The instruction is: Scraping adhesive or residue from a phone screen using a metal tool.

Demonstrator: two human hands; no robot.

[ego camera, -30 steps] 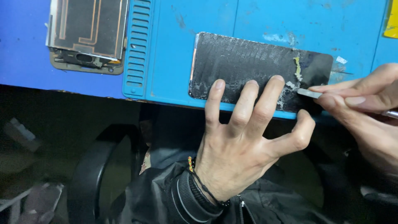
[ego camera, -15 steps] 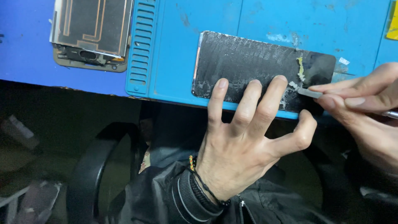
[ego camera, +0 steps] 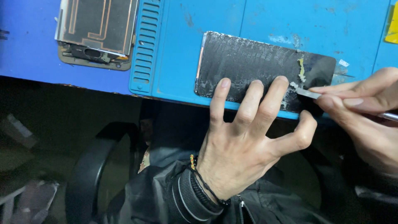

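surface: blue repair mat (ego camera: 257,16) is lying on a blue bench top (ego camera: 29,54), with its ribbed slot strip at the mat's left edge; below the bench edge everything is sitting in dark shadow.
panel: one dark phone panel (ego camera: 248,62) is lying flat on the mat near its front edge, its face covered with pale scraped residue; a curl of yellowish glue is standing up near its right end.
left hand: left hand (ego camera: 244,145) is spreading open, grasping nothing, and three fingertips (ego camera: 222,85) are pressing down on the panel's near edge while the thumb is hanging below the mat edge; judging from the spread, it is pinning the panel so it is not sliding under the scraping.
right hand: right hand (ego camera: 360,99) is pinching one thin metal blade tool (ego camera: 306,93) between thumb and fingers, low and almost flat, its tip touching the panel's right end just beside the glue curl; the shallow angle seems meant for getting under the residue.
set aside: one second phone part (ego camera: 97,31), showing copper-coloured traces, is lying well apart at the upper left, straddling bench top and mat edge.
also: one yellow object (ego camera: 391,27) is showing at the right edge, too cropped to identify.
count: two hands, two phone parts, one tool, one mat.
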